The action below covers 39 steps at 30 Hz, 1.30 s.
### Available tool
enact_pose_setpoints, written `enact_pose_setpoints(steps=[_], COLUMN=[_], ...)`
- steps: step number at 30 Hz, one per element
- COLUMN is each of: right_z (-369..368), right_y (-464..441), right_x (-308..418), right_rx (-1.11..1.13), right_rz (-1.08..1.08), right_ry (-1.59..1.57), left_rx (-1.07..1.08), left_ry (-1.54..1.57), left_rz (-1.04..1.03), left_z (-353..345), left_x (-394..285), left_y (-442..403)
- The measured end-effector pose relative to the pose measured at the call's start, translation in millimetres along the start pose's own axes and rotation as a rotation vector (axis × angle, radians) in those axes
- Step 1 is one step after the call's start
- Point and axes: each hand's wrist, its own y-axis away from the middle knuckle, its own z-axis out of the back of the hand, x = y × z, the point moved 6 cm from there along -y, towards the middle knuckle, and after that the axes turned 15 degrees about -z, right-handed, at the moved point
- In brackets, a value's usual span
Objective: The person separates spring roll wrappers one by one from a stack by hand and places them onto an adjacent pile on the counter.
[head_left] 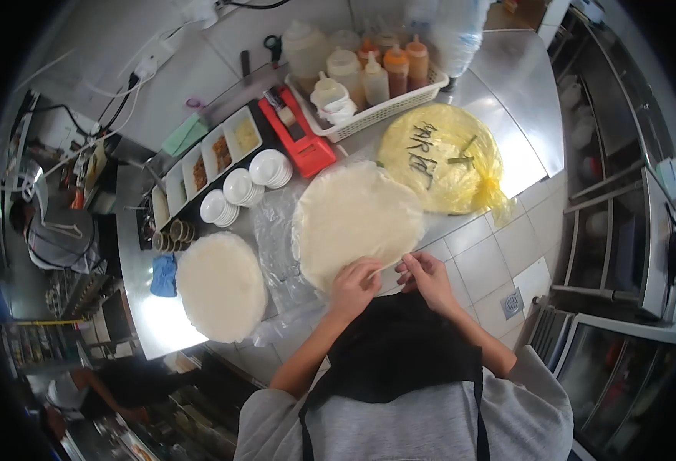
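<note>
Shirt (399, 430), dough (357, 219), yellow bag (442, 173) (black handwriting (419, 146))

1. Looks out from head height, forward and steeply down over the steel table (511, 84).
2. Sits near, showing left hand (357, 288) and right hand (426, 278) just below mid-frame and the black apron (399, 349) lower still.
3. Reaches up to the wall (253, 34), over to another person (65, 238) at far left and down to floor tiles (480, 265) at right.
4. Bends straight edges, fisheye-wise, inside dark corners.
</note>
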Motion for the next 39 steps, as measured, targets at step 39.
enact_pose_setpoints(steps=[39], right_z=[-23.8], right_y=[-23.6], right_x=[1.9], right_rx=[-0.103], right_rz=[-0.039], right_ry=[0.143], left_rx=[0.035], left_ry=[-0.013], left_rz=[0.115], left_z=[1.5], left_x=[-5.1], left_y=[4.7])
